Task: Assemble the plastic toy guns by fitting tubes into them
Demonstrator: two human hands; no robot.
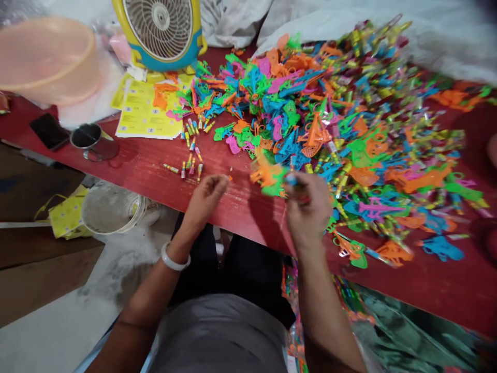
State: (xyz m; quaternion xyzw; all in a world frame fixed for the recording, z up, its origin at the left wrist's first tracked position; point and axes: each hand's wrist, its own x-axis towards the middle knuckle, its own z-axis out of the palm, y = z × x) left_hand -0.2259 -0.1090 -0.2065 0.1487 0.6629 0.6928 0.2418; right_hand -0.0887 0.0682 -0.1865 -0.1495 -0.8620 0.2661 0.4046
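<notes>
My left hand [207,196], with a white bangle at its wrist, is over the red table [155,176] near its front edge, its fingers drawn together; what they hold, if anything, is too small to name. My right hand [308,204] is closed on a blurred bundle with orange and green plastic pieces [268,175] sticking out to the left. Small wrapped tubes [192,165] lie scattered beyond my left hand. To the right spreads a large heap of orange, green, blue and pink plastic pieces [287,103], mixed with more tubes.
A yellow and blue fan [166,65] stands at the back beside yellow printed sheets [147,111]. At the left are a pink basin [50,62], a phone [49,131] and a metal mug [93,142]. A white bucket [143,210] is below the table edge.
</notes>
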